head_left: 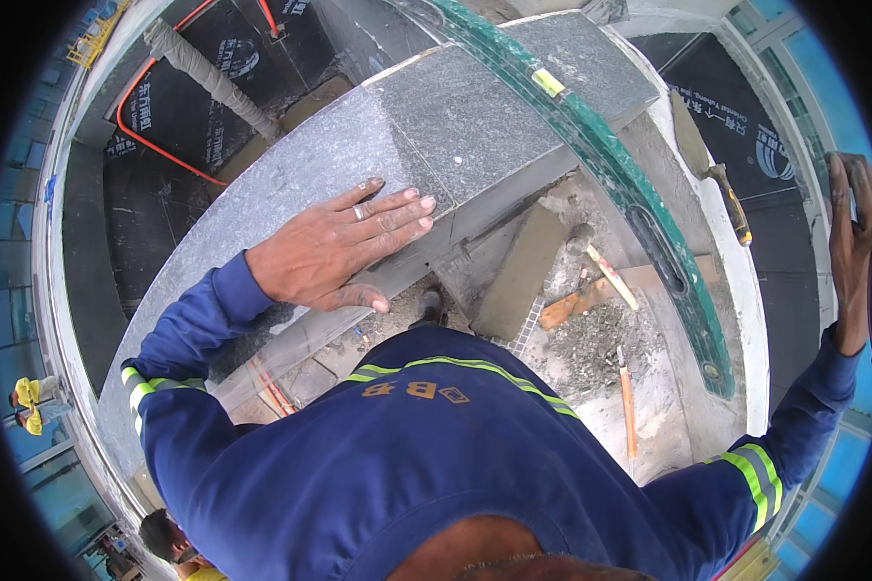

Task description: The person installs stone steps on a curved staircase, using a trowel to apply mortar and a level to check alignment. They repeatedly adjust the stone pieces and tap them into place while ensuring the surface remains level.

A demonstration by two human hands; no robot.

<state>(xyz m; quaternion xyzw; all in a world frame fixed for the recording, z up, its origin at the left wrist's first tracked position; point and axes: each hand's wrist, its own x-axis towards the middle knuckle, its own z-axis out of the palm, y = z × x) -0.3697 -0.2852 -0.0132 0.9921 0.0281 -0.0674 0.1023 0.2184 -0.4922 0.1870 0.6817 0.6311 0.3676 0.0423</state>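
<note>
My left hand (344, 242) lies palm down with fingers spread on a grey stone slab (291, 208), close to the joint with a darker slab (475, 126). A ring is on one finger, and the fingertips reach the slab's front edge. Across the darker slab and down to the right runs a long green spirit level (610, 174). Far out at the right rim, my right hand (853, 218) is raised with its fingers bent, against something dark that the picture's edge mostly hides. A trowel (731, 203) with a yellow-and-black handle rests on the pale ledge left of that hand.
Below the slabs, a hammer (608, 274), a wood offcut (576, 305), rubble (610, 349) and an orange-handled tool (628, 412) lie near a grey block (521, 271). An orange hose (121, 107) and a wrapped pipe (213, 82) stand upper left. A person in yellow (34, 402) is far left.
</note>
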